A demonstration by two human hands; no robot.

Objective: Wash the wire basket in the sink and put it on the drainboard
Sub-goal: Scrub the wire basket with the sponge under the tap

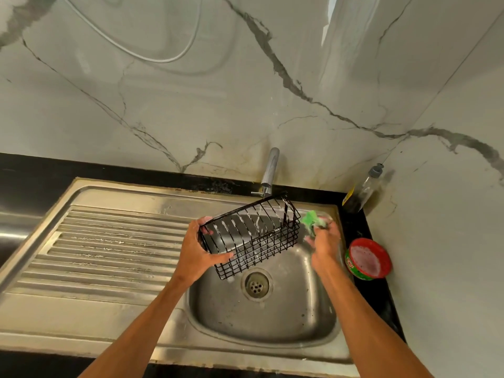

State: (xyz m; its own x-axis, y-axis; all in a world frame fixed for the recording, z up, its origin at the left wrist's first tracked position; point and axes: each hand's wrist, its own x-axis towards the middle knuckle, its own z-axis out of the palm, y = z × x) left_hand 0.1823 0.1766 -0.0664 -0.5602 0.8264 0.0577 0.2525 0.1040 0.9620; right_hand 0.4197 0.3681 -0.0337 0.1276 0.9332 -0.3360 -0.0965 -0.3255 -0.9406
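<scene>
Wire basket (251, 236) is black, and I see it held up over the sink (272, 323) bowl, tipped to one side. Its far edge is right under the tap (270, 170), and water runs down onto its wires. The left hand (200, 249) grips the basket's left end, with the fingers curled over the top rim and the thumb under the bottom. The right hand (324, 241) is just beside the basket's right end. Its fingers are curled tight round a green scrub pad (311, 218). This hand is blurry, so I cannot tell if the pad touches the wires. The drainboard (109, 241) lies left of the bowl and looks wet. On the black counter to the right sit a red soap tub (368, 259) and, back in the corner, a clear bottle (365, 189).
</scene>
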